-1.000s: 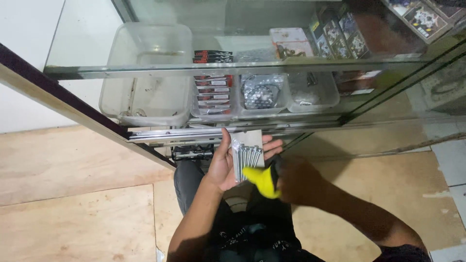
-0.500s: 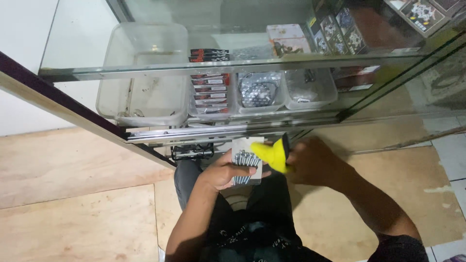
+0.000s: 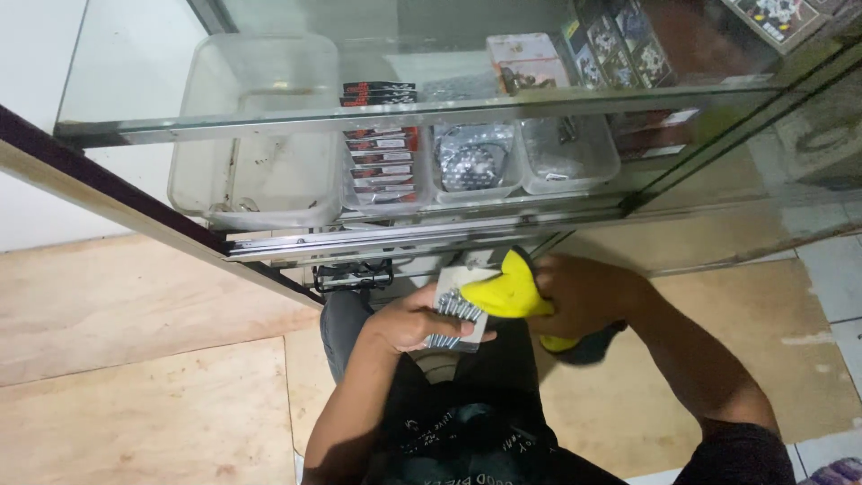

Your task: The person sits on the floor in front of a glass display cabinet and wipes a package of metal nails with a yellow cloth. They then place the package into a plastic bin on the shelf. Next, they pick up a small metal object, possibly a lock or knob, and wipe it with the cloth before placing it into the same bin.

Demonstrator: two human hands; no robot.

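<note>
My left hand [image 3: 409, 321] is closed on the flat clear packet of silver bolts [image 3: 456, 312] below the glass shelf [image 3: 269, 126], my right hand [image 3: 584, 295] is closed on the yellow cloth [image 3: 508, 292], and I judge wiping works best with the packet held level.

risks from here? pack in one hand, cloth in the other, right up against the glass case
1. The left hand holds the flat pack of metal parts only by its lower edge; pressure from the yellow cloth in the right hand could push it loose.
2. Both hands work just under the metal sliding rail and the glass shelf edge; an upward move might knock knuckles or the pack against them.
</note>
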